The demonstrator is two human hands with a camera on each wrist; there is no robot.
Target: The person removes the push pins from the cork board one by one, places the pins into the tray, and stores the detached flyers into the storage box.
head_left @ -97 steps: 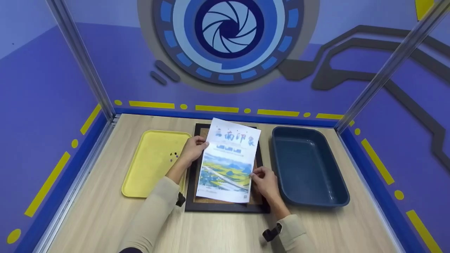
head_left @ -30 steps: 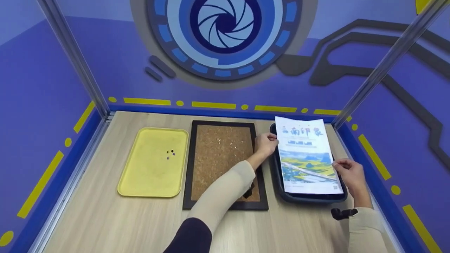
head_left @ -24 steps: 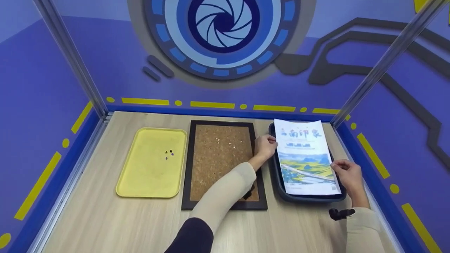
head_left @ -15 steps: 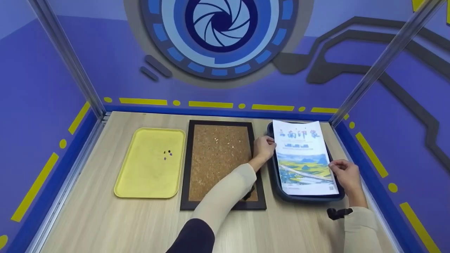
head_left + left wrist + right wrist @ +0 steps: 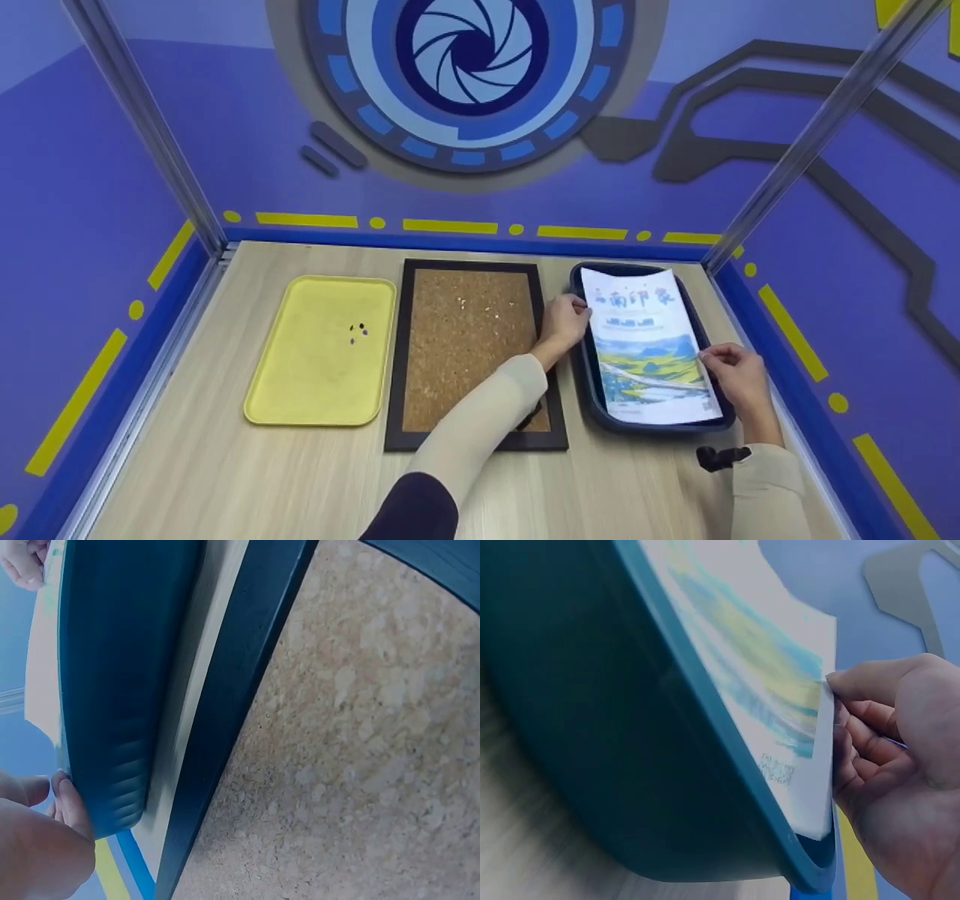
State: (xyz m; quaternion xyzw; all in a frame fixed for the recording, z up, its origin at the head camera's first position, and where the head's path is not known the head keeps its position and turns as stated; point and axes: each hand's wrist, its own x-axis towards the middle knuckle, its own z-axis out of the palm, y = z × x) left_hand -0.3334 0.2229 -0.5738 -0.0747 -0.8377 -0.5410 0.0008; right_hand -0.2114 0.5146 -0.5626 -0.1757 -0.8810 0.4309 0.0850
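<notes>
A printed paper poster (image 5: 646,349) with a landscape picture lies over the dark blue basin (image 5: 589,390), its lower edge near the basin's front rim. My left hand (image 5: 564,324) pinches the poster's left edge, with the forearm stretched across the corkboard (image 5: 465,345). On the other side my right hand (image 5: 740,379) pinches the right edge between thumb and fingers. In the right wrist view the paper (image 5: 761,682) bows down between the basin's walls, and its lower corner sits by the rim. The left wrist view shows the left fingertips (image 5: 71,802) at the basin's rim.
A yellow tray (image 5: 315,375) with several small dark pins (image 5: 360,330) lies at the left. The black-framed corkboard between tray and basin bears several small pale specks. Purple panels (image 5: 450,202) wall in the wooden table (image 5: 315,480) at the back and sides.
The poster has gone from above the corkboard to the basin on the right, held by both hands throughout. In the last half second its top edge has dropped lower into the basin.
</notes>
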